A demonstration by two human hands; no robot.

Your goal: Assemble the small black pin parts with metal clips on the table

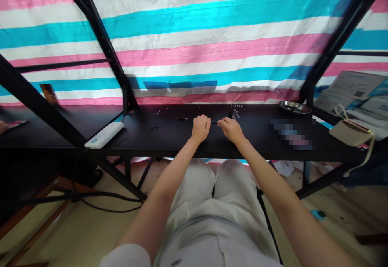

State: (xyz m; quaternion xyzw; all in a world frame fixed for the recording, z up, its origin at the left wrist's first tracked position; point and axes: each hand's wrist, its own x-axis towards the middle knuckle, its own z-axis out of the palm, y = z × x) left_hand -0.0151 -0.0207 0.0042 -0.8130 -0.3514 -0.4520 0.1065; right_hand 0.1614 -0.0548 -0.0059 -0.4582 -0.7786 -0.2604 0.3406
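A thin black pen-like stick (214,122) spans the short gap between my hands, just above the black table. My left hand (200,128) is closed around its left end, the fingers curled over it. At its right end, my right hand (232,129) pinches it between thumb and fingers. Left of my hands lies a short dark piece with a lighter tip (182,118). Just beyond my right hand is a small group of greyish parts (235,114). Behind them, several tiny pale pieces (237,107) stand in a row. The ends of the stick are hidden in my grip.
A white box-like device (104,135) lies at the table's left end. A round metal dish (295,107) is at the back right, with a blurred flat object (291,134) before it. A beige bag (350,132) sits far right. Black frame posts (110,53) rise beside the table (145,141).
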